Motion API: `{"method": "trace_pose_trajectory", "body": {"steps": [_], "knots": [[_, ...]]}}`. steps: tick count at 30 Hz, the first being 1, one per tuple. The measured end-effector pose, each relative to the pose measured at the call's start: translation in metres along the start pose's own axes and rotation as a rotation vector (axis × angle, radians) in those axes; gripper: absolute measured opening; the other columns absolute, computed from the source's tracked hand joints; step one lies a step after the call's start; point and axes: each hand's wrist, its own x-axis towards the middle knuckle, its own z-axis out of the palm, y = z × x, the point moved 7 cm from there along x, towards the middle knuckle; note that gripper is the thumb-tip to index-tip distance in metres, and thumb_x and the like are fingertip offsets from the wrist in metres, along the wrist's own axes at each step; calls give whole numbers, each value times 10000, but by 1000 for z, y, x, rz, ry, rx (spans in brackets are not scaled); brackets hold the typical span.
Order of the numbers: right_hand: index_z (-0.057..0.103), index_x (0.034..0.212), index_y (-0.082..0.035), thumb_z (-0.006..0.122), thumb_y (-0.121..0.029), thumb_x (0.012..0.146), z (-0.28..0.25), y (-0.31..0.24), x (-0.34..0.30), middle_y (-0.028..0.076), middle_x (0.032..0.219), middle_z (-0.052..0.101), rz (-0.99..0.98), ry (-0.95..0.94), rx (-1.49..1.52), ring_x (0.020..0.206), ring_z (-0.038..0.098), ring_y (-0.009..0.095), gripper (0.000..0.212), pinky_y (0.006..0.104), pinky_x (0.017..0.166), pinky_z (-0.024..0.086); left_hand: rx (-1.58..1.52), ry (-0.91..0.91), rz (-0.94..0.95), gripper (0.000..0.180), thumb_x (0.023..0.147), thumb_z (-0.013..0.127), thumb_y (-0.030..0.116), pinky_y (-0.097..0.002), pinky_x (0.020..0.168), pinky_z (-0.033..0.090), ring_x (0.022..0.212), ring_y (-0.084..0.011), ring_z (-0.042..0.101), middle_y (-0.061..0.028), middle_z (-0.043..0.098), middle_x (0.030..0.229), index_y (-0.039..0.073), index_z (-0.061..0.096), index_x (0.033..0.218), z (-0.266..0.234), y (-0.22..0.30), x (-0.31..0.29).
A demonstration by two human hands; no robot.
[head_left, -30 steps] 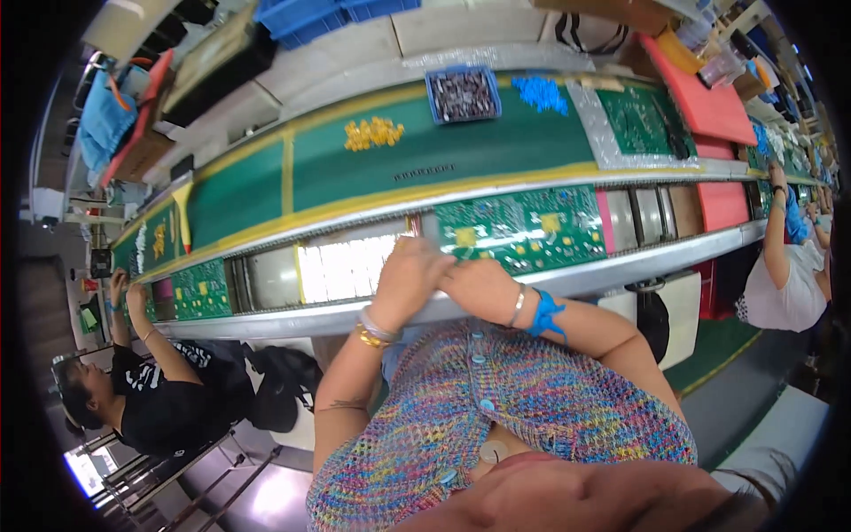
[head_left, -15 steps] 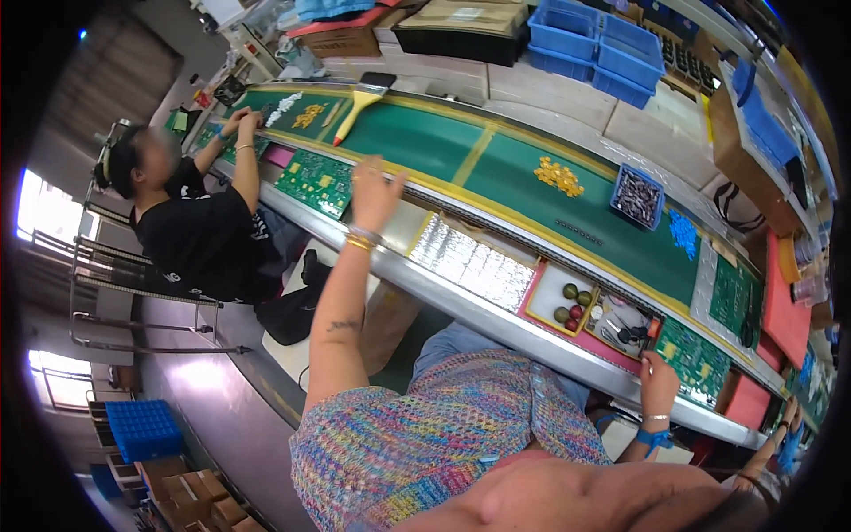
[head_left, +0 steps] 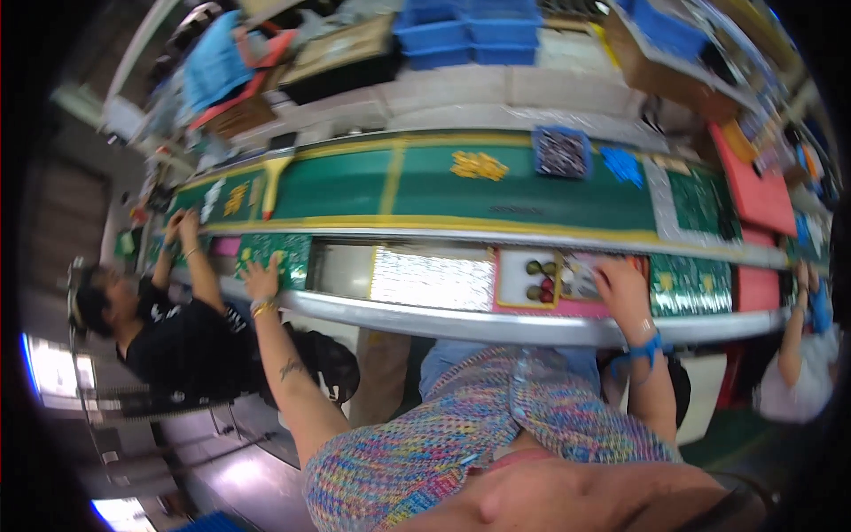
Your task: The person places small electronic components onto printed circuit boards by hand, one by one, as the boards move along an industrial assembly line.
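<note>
Resting flat with fingers spread, the left hand (head_left: 260,282) presses a thin, stiff, fragile green circuit board (head_left: 277,255) lying left of the shiny foil-covered tray (head_left: 431,278); its bare edges look safest to grip. The right hand (head_left: 620,285), fingers curled, closure unclear, reaches right of that tray.

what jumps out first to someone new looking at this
A long green conveyor belt runs across the frame, with a yellow pile of small parts on it. The left hand rests on a green circuit board at the near rail, while the right hand reaches into a pink-edged parts tray.
</note>
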Motion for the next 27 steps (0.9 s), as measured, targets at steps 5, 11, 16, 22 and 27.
{"method": "trace_pose_trajectory", "body": {"steps": [5, 11, 16, 22, 27], "knots": [[610, 877, -51, 619, -93, 792, 19, -25, 64, 114, 849, 602, -101, 10, 225, 836, 577, 317, 95, 397, 726, 470, 275, 193, 313, 457, 939, 431, 351, -512, 1081, 212, 1316, -434, 261, -248, 382, 1375, 100, 463, 1319, 18, 31, -69], [618, 861, -64, 637, -84, 769, 47, -15, 103, 75, 847, 569, -204, 71, 210, 840, 553, 285, 96, 388, 716, 465, -138, 129, 670, 627, 817, 605, 394, -499, 1088, 205, 1347, -425, 181, -192, 309, 1434, -92, 520, 1204, -75, 195, -217], [624, 860, -68, 656, -102, 758, 61, -23, 110, 64, 831, 553, -241, 62, 162, 823, 546, 268, 112, 375, 700, 465, -220, 15, 907, 750, 750, 642, 467, -505, 1079, 206, 1344, -442, 179, -221, 301, 1433, -91, 489, 1227, -99, 274, -287], [618, 839, -63, 660, -101, 759, 61, -26, 110, 57, 816, 551, -276, 131, 115, 793, 547, 256, 98, 369, 675, 465, -702, -58, 1172, 338, 734, 707, 235, -435, 947, 387, 1161, -355, 448, -151, 542, 1160, 14, 642, 982, -124, 348, -271], [615, 823, -65, 661, -93, 756, 61, -27, 109, 55, 809, 549, -284, 158, 106, 791, 548, 252, 87, 362, 670, 468, -922, 60, 1038, 136, 733, 682, 68, -372, 758, 471, 875, -281, 585, -83, 600, 913, 32, 657, 862, -131, 400, -210]]}}
